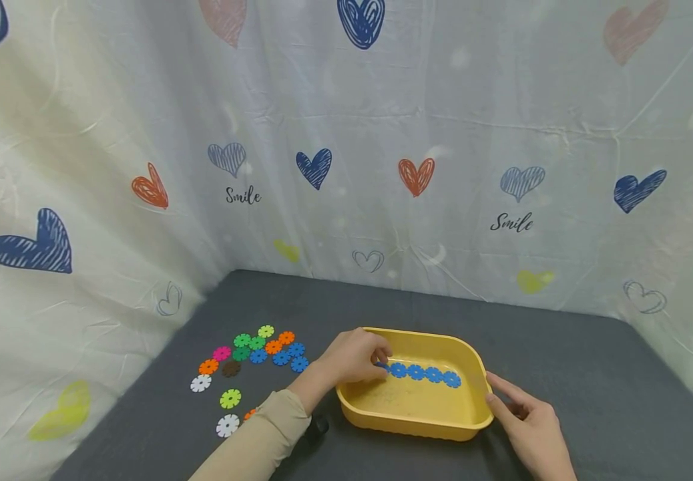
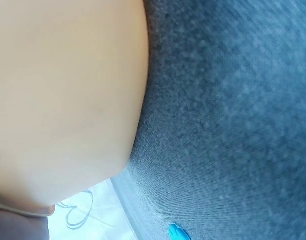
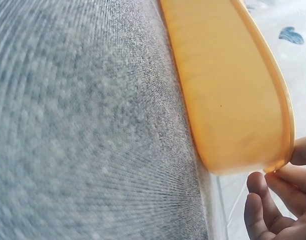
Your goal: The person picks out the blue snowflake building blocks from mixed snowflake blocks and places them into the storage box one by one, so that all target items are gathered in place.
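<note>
A shallow yellow basin (image 1: pixel 406 423) sits on the dark cloth in the head view. Inside it runs a row of several blue snowflake discs (image 1: pixel 416 372); whether they are linked I cannot tell. My left hand (image 1: pixel 355 357) reaches over the basin's left side, its thumb and fingers pinching the disc at the row's left end, which they partly cover. At the opposite side my right hand (image 1: pixel 529 424) grips the basin's right rim. In the right wrist view, thumb and fingers (image 3: pixel 288 187) pinch the rim. Mostly bare skin fills the left wrist view.
Left of the basin lie loose snowflake discs, among them green (image 1: pixel 241 353), orange (image 1: pixel 208 367), white (image 1: pixel 227 425), brown (image 1: pixel 231 369) and blue (image 1: pixel 300 364) ones. A small black object (image 1: pixel 320 424) shows beside the left sleeve. A heart-printed curtain (image 1: pixel 346 220) hangs behind the dark cloth (image 1: pixel 599 381).
</note>
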The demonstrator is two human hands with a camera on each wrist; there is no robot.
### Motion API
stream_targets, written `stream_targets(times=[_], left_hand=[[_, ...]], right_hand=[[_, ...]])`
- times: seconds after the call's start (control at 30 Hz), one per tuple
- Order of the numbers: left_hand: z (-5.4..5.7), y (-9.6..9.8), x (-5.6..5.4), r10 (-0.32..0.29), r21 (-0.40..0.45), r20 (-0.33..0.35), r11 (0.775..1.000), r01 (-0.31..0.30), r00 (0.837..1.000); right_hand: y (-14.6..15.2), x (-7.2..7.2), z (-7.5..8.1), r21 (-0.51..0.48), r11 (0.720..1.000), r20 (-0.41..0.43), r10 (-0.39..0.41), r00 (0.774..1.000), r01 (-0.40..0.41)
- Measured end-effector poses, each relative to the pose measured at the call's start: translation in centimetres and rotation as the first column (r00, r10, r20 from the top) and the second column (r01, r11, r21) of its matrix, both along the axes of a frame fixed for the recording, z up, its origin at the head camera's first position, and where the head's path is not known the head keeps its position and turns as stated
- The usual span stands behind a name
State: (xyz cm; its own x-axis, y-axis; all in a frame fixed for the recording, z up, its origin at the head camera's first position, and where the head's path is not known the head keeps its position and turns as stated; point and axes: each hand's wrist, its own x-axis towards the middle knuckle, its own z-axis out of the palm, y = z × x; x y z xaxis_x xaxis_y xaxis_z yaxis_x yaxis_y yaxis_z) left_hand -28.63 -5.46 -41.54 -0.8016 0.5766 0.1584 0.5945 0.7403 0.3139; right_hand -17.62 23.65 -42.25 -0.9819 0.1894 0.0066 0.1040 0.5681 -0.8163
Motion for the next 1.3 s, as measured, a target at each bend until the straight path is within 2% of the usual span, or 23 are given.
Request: stream_targets(times=[0.17,0.3,0.4,0.47,0.53,0.7,0.8,1.07,1.2,1.3], left_hand=[[0.0,-0.1,0.0,-0.008,0.042,-0.004,0.999,0.008,1.000],[0.0,-0.4,0.0,-0.023,0.175,-0.016,0.984,0.026,1.000],[0.1,-0.9,0.2,-0.018,0.305,-0.045,0.952,0.031,0.999],[0.4,-1.4,0.6,0.009,0.371,-0.075,0.928,0.019,0.997],[0.9,-2.1,1.1,0.046,0.425,-0.099,0.905,0.001,0.994],[1.5,-4.3,2.3,0.114,0.537,-0.112,0.843,-0.036,0.987],[1.3,-5.7,2.9,0.145,0.567,-0.094,0.821,-0.066,0.985],[0.3,-9.4,3.9,0.202,0.581,-0.008,0.798,-0.160,0.979],[-0.2,-10.7,4.5,0.219,0.594,0.034,0.780,-0.196,0.975],[-0.3,-11.4,4.8,0.239,0.611,0.065,0.758,-0.228,0.969]], right_hand=[[0.0,0.0,0.0,0.003,1.000,0.000,0.001,1.000,-0.001],[0.0,0.0,0.0,0.011,1.000,-0.003,0.000,1.000,0.000],[-0.1,0.0,0.0,0.013,1.000,-0.006,0.003,1.000,-0.003],[-0.1,-0.1,0.0,0.019,1.000,-0.010,0.009,1.000,-0.009],[0.0,-0.1,0.1,0.022,1.000,-0.019,0.016,1.000,-0.015],[0.2,-0.1,0.1,0.021,1.000,-0.025,0.022,0.999,-0.021],[0.2,-0.1,0.0,0.013,1.000,-0.005,0.016,1.000,-0.016],[0.1,0.0,0.1,0.005,1.000,0.003,0.011,1.000,-0.011],[0.0,0.0,0.1,0.000,1.000,0.008,0.003,1.000,-0.003],[0.1,0.0,0.0,0.002,1.000,0.010,0.004,1.000,-0.004]])
